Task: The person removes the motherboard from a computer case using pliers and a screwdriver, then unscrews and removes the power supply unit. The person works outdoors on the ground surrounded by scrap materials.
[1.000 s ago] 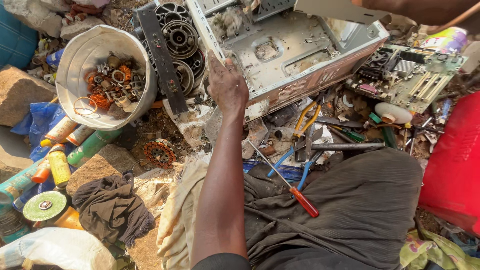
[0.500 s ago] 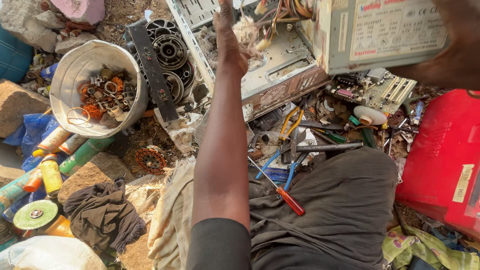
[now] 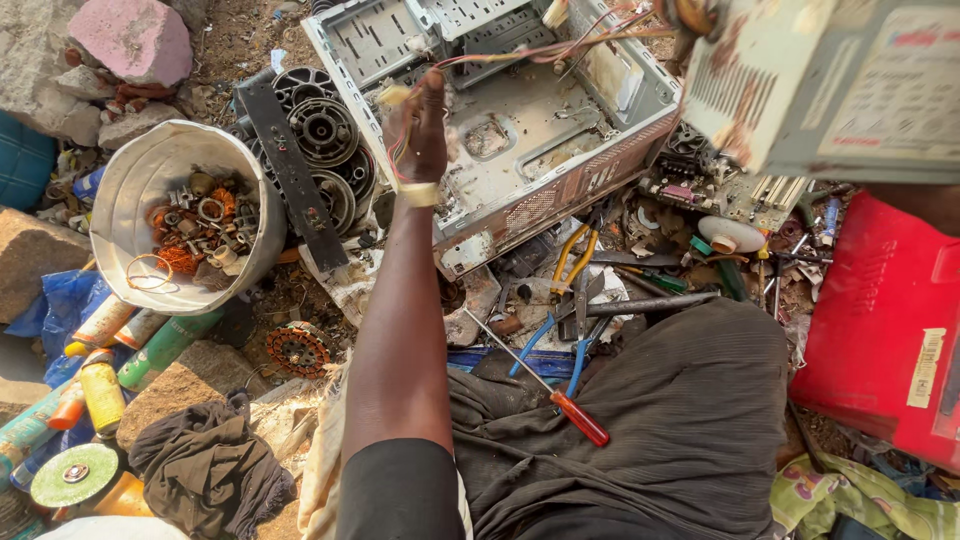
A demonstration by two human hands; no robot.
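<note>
My left hand (image 3: 422, 130) is stretched out over an open, gutted grey computer case (image 3: 520, 190) and is closed on a bundle of coloured wires (image 3: 560, 45). The wires run up and right to a grey metal power supply box (image 3: 830, 90), lifted close to the camera at the top right. My right hand (image 3: 915, 205) is mostly hidden behind that box; only a dark part of it shows under the box's lower edge, holding it. A green circuit board (image 3: 700, 190) lies on the ground under the box.
A white bucket (image 3: 130, 180) of copper coils and metal bits stands at left, next to round motor parts (image 3: 320, 130). A red-handled screwdriver (image 3: 575, 415), blue pliers (image 3: 575, 350) and yellow pliers (image 3: 575, 250) lie by my lap. A red container (image 3: 880, 330) stands right; spray cans (image 3: 100, 390) lie left.
The power supply box has been lifted out of the case toward the camera. My left hand has moved from the case's edge up to the wires and closed on them.
</note>
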